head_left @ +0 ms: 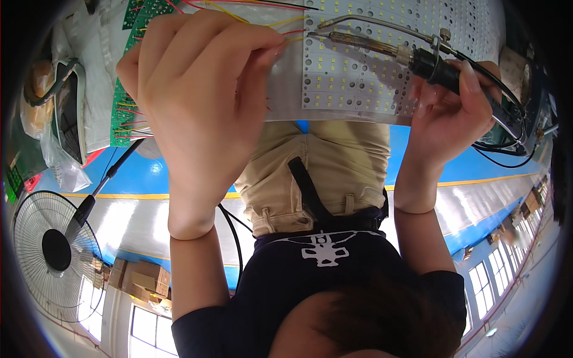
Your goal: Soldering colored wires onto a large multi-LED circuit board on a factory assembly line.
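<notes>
- The soldering iron [418, 61] is held over the right part of the surface [286, 89], its black handle gripped between the thumb and fingers of the right hand [450, 110], its tip pointed left.
- A yellow wire [295, 40] is pinched between the thumb and forefinger of the left hand [200, 83], its end brought to the left edge of the white LED panel [352, 89].
- Whether the panel is touched by the tip cannot quite be told from this view.
- The iron is judged light and rigid, though some drag may be felt from the black cable [506, 89]; it should be held by the handle only, as the metal shaft may be hot.
- The thin metal tube [377, 22] above the shaft could be bent if gripped.
- The wire is judged soft, best pinched close to its end.
- The panel, thin and likely fragile, should be taken by its edges.
</notes>
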`<state>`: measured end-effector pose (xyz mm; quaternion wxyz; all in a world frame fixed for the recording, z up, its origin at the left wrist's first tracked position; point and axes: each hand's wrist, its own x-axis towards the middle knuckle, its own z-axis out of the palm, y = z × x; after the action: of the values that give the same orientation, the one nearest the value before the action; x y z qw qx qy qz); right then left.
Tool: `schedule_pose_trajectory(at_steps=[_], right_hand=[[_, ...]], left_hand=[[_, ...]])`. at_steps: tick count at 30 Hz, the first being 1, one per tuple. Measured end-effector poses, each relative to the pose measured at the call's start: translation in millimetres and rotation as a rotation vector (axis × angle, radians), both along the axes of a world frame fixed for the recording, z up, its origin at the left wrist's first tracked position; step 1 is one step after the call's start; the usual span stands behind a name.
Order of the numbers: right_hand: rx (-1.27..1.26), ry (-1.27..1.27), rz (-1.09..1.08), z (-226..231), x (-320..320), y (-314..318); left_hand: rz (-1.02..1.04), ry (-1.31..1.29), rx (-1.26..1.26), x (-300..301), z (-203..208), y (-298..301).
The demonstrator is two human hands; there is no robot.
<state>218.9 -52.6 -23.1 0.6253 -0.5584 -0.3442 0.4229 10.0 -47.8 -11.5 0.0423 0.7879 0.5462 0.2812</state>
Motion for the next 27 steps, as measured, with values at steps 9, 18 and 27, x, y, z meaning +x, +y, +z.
schedule_pose_trajectory(at_steps=[9, 18, 27], right_hand=[[0.039, -0.018, 0.016, 0.1, -1.9, 0.8], [0.034, -0.025, 0.016, 3.6, -5.8, 2.3], [0.053, -0.030, -0.041, 2.2, -7.5, -0.3]], left_hand=[[0.025, 0.041, 0.030, 3.1, 0.8, -2.9], [0.059, 0.121, -0.002, 11.5, 8.6, -3.2], [0.126, -0.027, 0.067, 13.9, -0.4, -6.5]])
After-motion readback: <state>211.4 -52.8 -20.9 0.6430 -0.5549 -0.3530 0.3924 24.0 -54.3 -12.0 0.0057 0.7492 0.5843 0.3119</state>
